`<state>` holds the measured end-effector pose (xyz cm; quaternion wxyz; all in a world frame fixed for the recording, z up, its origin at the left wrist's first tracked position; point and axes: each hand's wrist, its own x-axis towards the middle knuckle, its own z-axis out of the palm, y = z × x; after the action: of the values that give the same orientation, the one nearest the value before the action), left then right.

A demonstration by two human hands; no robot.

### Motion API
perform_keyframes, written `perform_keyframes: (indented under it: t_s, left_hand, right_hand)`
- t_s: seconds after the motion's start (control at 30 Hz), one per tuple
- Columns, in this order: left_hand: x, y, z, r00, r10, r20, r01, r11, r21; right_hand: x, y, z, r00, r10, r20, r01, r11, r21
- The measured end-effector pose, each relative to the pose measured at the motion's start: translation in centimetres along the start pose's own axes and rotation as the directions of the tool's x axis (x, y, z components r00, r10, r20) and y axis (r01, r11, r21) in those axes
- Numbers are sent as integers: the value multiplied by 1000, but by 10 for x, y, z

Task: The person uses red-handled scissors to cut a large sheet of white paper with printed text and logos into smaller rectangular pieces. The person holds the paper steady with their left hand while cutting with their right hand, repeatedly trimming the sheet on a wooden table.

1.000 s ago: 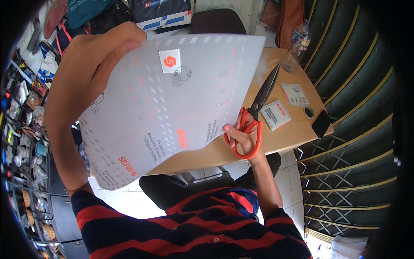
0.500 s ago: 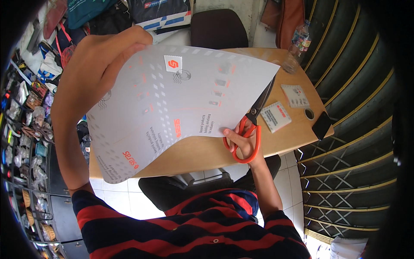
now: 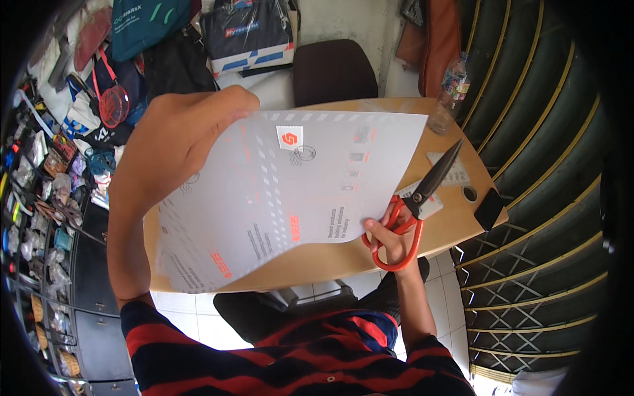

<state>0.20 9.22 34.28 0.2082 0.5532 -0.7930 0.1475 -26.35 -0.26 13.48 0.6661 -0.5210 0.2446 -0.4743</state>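
My left hand [image 3: 188, 135] is raised and pinches the top edge of a large white printed sheet of paper [image 3: 317, 188], which has grey and orange print. The sheet hangs curved over the table, its lower left corner drooping. In my right hand [image 3: 395, 245] is a pair of scissors [image 3: 439, 173] with orange-red handles and dark blades. Its blades look closed and point up and away, just right of the sheet's right edge. My right thumb lies by the sheet's lower right corner; whether it touches the paper I cannot tell.
On the wooden table [image 3: 456, 231] lie a small white booklet [image 3: 430, 206], a printed card [image 3: 454, 173] and a black phone [image 3: 489, 210]. A plastic bottle [image 3: 451, 96] stands at the far right corner. Beyond is a dark chair [image 3: 335, 71]; a folding gate [image 3: 528, 290] lines the right.
The scissors have moved right, clear of the sheet's right edge, where their blades were partly behind the paper. The sheet and both hands sit lower and further right in view.
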Motion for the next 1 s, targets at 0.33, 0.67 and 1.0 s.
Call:
perform_keyframes:
  t_s: [0.33,0.67,1.0]
  left_hand:
    - [6,9,28,998,49,-40,-56,976,-211]
    - [14,16,39,992,97,-77,-114,956,-272]
    - [14,29,61,965,207,-163,-248,920,-302]
  right_hand:
    - [-15,-27,-22,996,-74,-44,69,993,-98]
    - [-17,-40,-48,973,-188,-131,164,971,-171]
    - [-16,-47,-86,943,-283,-176,234,939,-253]
